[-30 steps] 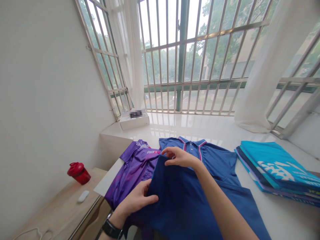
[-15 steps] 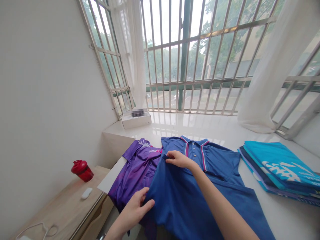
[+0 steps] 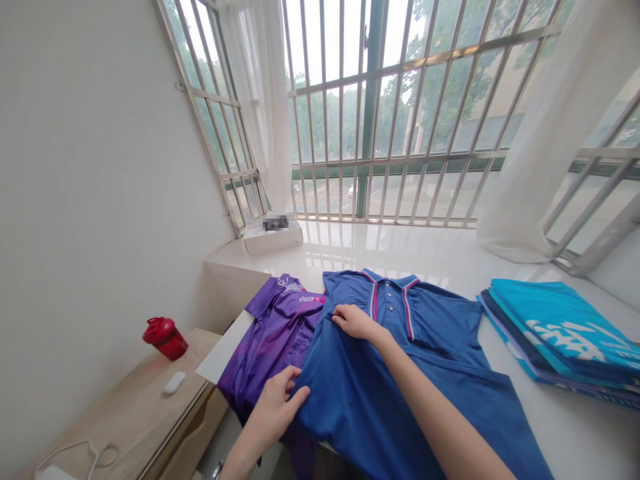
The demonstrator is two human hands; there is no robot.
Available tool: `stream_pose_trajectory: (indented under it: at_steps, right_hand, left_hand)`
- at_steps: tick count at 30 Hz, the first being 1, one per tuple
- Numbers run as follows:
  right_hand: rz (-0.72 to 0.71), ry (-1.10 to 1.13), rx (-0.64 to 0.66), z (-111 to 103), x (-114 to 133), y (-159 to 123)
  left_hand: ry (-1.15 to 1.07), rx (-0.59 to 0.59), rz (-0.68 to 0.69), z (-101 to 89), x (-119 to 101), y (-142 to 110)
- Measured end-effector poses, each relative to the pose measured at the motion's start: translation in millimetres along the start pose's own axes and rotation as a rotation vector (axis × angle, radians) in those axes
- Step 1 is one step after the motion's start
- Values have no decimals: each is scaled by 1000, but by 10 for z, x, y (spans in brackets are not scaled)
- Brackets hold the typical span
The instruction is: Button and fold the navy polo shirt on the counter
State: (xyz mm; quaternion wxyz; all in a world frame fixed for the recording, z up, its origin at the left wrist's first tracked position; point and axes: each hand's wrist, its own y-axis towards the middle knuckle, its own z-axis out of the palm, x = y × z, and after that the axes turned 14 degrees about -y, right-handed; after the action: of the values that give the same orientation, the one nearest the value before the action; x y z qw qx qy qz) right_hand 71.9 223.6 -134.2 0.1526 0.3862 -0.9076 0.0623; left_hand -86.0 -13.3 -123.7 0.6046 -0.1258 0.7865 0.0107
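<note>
A blue polo shirt (image 3: 400,393) with a striped collar and placket lies front up, its lower part draping over the front edge of the white ledge. My right hand (image 3: 357,321) is closed on a fold of its left side, just below the chest. Lower down, my left hand (image 3: 280,403) has its fingers curled around the left edge of the same shirt, thumb on the near side; the fingertips are partly hidden. A purple shirt (image 3: 280,333) lies to the left, partly covered by the blue one.
Folded clothes (image 3: 565,333) are stacked on the right, a bright blue one on top. A white box (image 3: 274,239) stands at the back left of the white ledge (image 3: 380,247). Lower left, a wooden cabinet (image 3: 125,393) bears a red cup (image 3: 166,339), a white case (image 3: 175,383) and a cable.
The raised fabric between my hands has sunk flatter over the purple shirt. My left hand has shifted slightly upward; my right hand has barely moved, keeping its grip.
</note>
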Motion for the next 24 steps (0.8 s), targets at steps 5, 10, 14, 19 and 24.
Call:
stream_pose_trajectory:
  at_steps: [5,10,14,19,24]
  right_hand:
    - [-23,-24,-9,-31,25,-22]
    - [-36,-35,-22,-61,46,-36]
    - [-11,-42,-37,-76,63,-34]
    - [16,-48,-73,-76,124,-47]
    - [28,-73,-64,-47,163,-66]
  left_hand:
    - [38,-50,6,-40,38,-33]
    - [82,-76,5,-83,100,-39]
    - [104,-73,-19,-92,75,-54]
    - [200,-84,41,-121,-20,-108]
    - [235,-90,27,-155,-10,-132]
